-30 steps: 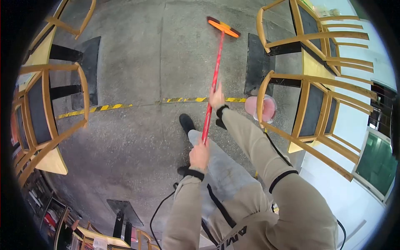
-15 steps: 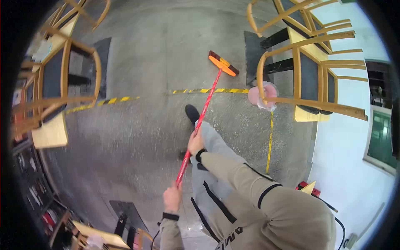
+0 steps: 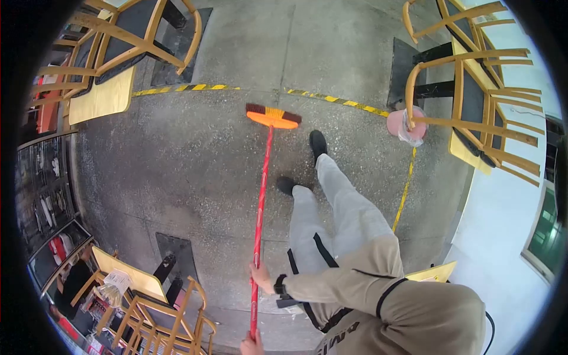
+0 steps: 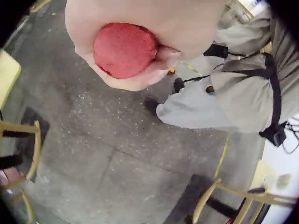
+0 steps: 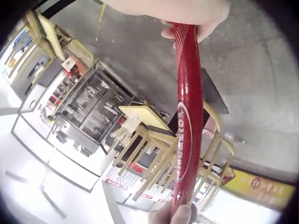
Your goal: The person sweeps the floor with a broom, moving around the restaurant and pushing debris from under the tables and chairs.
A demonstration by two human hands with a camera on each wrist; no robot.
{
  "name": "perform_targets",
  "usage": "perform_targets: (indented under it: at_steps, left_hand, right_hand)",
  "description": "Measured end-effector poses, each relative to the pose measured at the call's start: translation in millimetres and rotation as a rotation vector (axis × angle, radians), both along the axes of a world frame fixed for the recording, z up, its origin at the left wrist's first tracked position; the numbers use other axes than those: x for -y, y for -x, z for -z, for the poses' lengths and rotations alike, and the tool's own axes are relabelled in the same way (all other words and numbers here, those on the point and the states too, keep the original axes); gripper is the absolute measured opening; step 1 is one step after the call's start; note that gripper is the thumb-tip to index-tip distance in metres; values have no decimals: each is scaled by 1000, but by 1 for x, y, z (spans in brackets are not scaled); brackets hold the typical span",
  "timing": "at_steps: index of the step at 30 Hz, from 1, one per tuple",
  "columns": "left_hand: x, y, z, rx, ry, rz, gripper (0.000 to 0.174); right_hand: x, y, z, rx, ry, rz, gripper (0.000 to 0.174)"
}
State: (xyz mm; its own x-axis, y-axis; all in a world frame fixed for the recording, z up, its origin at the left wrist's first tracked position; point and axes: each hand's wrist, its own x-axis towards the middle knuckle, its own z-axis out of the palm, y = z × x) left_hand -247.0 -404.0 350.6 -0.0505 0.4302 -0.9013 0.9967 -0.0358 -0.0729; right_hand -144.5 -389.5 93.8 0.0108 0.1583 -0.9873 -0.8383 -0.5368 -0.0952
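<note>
A broom with a long red handle (image 3: 260,195) and an orange head (image 3: 273,116) rests with its bristles on the grey concrete floor, ahead of my feet. My right hand (image 3: 260,277) grips the handle low in the head view, wrist strap showing. My left hand (image 3: 251,344) holds the handle's top end at the bottom edge of that view. In the left wrist view my left hand (image 4: 140,28) is wrapped round the round red handle end (image 4: 124,49). In the right wrist view my right hand (image 5: 187,14) clasps the handle (image 5: 189,116), with the left hand (image 5: 180,215) below it.
Wooden chairs and yellow tables stand at upper left (image 3: 118,47), at right (image 3: 479,89) and at lower left (image 3: 148,302). A pink bin with a plastic bag (image 3: 405,124) sits by the right chair. Yellow-black tape (image 3: 337,100) crosses the floor. A black table base (image 3: 174,254) lies near the handle.
The broom head has swept back toward me and to the left across the tape line. Both hands have pulled back along with it, and the view has turned left.
</note>
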Motion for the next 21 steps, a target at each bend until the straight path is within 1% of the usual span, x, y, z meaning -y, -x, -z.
perform_targets:
  at_steps: [1,2,3,4,5,6,7,8,9,10,11,12,13,14,15,17,18,19,20,21]
  left_hand:
    - [7,-9,9,34,-3,-49,57]
    - [18,-15,29,77,-86,-77,52]
    - [28,-23,54,122,-171,-105,49]
    - [28,-41,77,148,-207,-66,50]
    - [22,-64,100,174,-243,-25,52]
    - [12,-84,124,189,-221,-43,54]
    - [-3,-110,147,208,-205,-56,56]
    - [-20,-145,163,297,-275,43,58]
    - [-35,-174,187,369,-303,71,58]
    - [-54,-210,201,452,-291,78,57]
    - [-70,-250,211,475,-307,107,55]
    - [-85,-290,217,527,-291,151,53]
    - [-93,-326,222,588,-287,144,50]
    - [-100,-363,226,666,-285,189,46]
    - [-104,-395,231,742,-278,234,43]
    - [-107,-444,253,1055,-307,560,37]
    - [-107,-467,246,1051,-298,572,37]
    - [-108,-491,230,1008,-104,624,34]
    - [-105,-509,216,954,87,663,33]
    - [-91,-524,210,806,128,422,35]
  right_hand:
    - [2,-13,7,74,-11,-42,32]
    - [1,-29,16,148,-23,-86,32]
    - [-7,-57,17,167,-19,-11,32]
    - [-19,-89,20,184,-13,67,33]
    - [-29,-116,39,254,-14,65,33]
    - [-38,-147,57,279,-114,119,28]
    - [-54,-189,57,376,-182,151,27]
    - [-66,-223,75,411,-225,217,24]
    - [-78,-260,93,517,-302,229,20]
    - [-90,-302,90,491,-323,291,19]
    - [-97,-341,101,515,-390,254,21]
    - [-100,-379,109,488,-306,234,35]
    - [-99,-407,109,501,-323,353,40]
    - [-93,-432,100,503,-291,375,40]
    - [-80,-449,79,420,-334,391,36]
    - [-42,-481,40,269,-438,391,29]
    - [-17,-490,28,197,-500,366,26]
    - [10,-496,29,220,-464,370,21]
    - [45,-505,25,123,-517,365,20]
    - [78,-508,11,75,-484,385,19]
